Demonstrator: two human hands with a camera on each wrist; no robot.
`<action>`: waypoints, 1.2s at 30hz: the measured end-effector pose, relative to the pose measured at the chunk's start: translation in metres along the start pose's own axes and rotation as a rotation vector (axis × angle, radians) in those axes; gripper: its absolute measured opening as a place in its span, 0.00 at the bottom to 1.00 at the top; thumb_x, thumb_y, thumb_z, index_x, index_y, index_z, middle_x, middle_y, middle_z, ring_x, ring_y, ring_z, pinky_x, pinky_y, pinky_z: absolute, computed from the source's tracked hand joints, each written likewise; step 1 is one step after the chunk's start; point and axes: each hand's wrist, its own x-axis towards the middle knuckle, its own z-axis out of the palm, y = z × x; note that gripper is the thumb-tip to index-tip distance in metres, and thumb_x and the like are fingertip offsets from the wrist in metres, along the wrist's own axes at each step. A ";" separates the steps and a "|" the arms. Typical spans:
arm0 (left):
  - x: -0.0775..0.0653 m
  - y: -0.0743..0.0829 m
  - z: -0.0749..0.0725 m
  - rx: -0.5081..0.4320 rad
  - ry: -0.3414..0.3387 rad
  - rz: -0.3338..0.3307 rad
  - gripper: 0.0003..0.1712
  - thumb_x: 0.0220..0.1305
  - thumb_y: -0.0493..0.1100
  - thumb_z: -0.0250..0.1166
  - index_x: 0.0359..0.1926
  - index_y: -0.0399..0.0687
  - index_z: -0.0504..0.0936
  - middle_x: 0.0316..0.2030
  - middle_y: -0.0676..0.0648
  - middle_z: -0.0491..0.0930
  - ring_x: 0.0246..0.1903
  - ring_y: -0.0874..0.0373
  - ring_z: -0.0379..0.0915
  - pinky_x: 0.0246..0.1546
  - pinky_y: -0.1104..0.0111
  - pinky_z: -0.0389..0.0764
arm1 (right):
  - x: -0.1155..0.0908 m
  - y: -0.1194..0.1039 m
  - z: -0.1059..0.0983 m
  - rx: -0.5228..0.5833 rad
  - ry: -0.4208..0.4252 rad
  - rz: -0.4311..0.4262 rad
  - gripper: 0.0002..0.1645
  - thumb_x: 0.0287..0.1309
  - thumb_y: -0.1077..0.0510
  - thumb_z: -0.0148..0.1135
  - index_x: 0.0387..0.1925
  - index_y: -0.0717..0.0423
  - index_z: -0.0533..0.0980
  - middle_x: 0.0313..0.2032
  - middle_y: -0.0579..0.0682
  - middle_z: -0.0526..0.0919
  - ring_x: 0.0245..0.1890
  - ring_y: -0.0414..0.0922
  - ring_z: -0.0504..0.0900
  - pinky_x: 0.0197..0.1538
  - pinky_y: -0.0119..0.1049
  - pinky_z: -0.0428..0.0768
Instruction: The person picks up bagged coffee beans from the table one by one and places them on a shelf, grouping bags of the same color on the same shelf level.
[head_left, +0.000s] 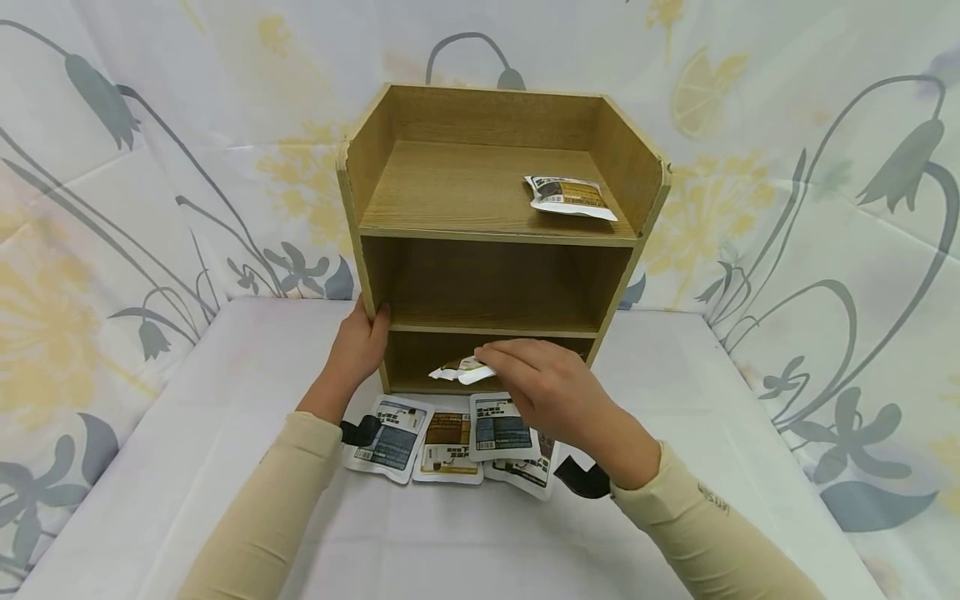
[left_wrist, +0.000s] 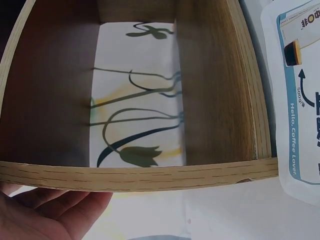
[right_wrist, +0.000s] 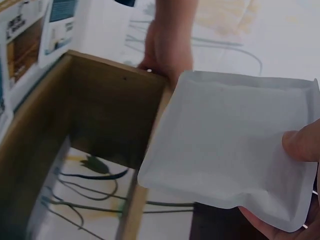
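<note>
A small wooden shelf unit (head_left: pixel 480 327) stands before me, with an open top and two compartments below. My left hand (head_left: pixel 360 342) grips the edge of its left side panel; in the left wrist view the fingers (left_wrist: pixel 75 210) lie along the panel's outer side. My right hand (head_left: pixel 551 387) pinches a flat coffee pouch (head_left: pixel 474 372) between thumb and fingers, in front of the lowest compartment. Its plain white face (right_wrist: pixel 230 145) shows in the right wrist view. Another pouch (head_left: pixel 570 198) lies on the top level, at the right.
Several pouches lie on the white cloth before the unit: a blue one (head_left: pixel 390 442) at left, a brown one (head_left: pixel 447 446), and a blue one (head_left: pixel 501 429) overlapping another (head_left: pixel 528 477). Flower-patterned cloth (head_left: pixel 225 125) hangs behind and at both sides.
</note>
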 end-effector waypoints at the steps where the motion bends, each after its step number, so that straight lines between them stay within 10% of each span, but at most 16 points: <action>1: 0.000 0.000 0.000 0.001 0.001 -0.001 0.34 0.76 0.55 0.37 0.73 0.40 0.52 0.62 0.28 0.69 0.58 0.34 0.72 0.53 0.43 0.74 | 0.002 0.000 -0.001 -0.002 0.010 -0.004 0.25 0.47 0.71 0.68 0.51 0.59 0.80 0.44 0.53 0.85 0.41 0.47 0.86 0.43 0.37 0.84; 12: -0.001 -0.002 0.001 0.008 0.012 0.009 0.34 0.76 0.54 0.37 0.73 0.39 0.52 0.61 0.28 0.71 0.56 0.34 0.74 0.53 0.44 0.75 | 0.016 0.002 -0.012 0.012 0.099 -0.035 0.15 0.62 0.68 0.57 0.50 0.61 0.79 0.44 0.54 0.85 0.41 0.48 0.86 0.44 0.40 0.84; 36: 0.001 0.000 0.001 0.002 0.027 0.006 0.32 0.76 0.54 0.39 0.71 0.38 0.55 0.60 0.28 0.71 0.57 0.34 0.72 0.55 0.44 0.73 | 0.049 0.008 -0.037 0.023 0.289 -0.033 0.15 0.61 0.69 0.54 0.48 0.62 0.81 0.43 0.55 0.86 0.41 0.50 0.85 0.44 0.42 0.83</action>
